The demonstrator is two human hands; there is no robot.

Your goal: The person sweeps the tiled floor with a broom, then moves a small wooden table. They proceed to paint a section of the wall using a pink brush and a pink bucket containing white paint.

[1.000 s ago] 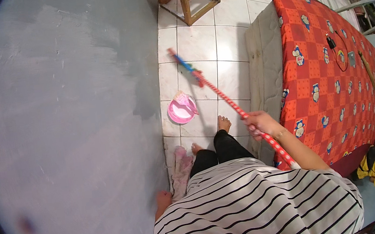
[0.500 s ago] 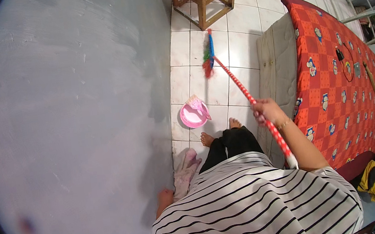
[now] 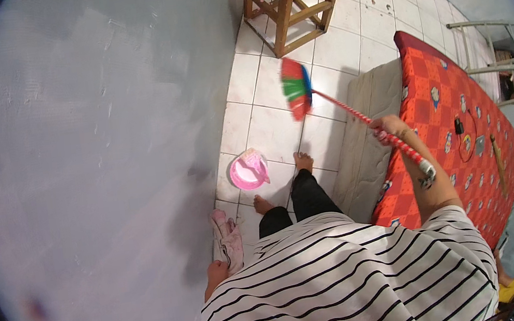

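Observation:
My right hand (image 3: 389,128) is wrapped round the red-and-white handle of a broom (image 3: 347,109). Its white-tipped end runs back along my forearm. At the far end, the blue broom head (image 3: 307,84) carries red and green bristles that point left, slightly blurred; I cannot tell whether they touch the floor. Low beside the wall, my left hand (image 3: 217,270) is closed on a pinkish-white cloth (image 3: 228,240), which hangs down ahead of it. A small pink basin (image 3: 234,175) stands on the tiles by my feet, with a pink brush (image 3: 253,162) lying across it.
A grey wall (image 3: 110,165) rises close on my left. Ahead stands a wooden stool (image 3: 283,19). To the right is a mattress (image 3: 363,109) under a red patterned sheet (image 3: 440,138), bearing a black charger (image 3: 459,126) and a stick (image 3: 499,163). A metal rack (image 3: 496,69) is beyond.
The broom head has turned so its bristles now show broadside, and my right hand has moved right and slightly up. My feet have stepped, and the view has turned a little.

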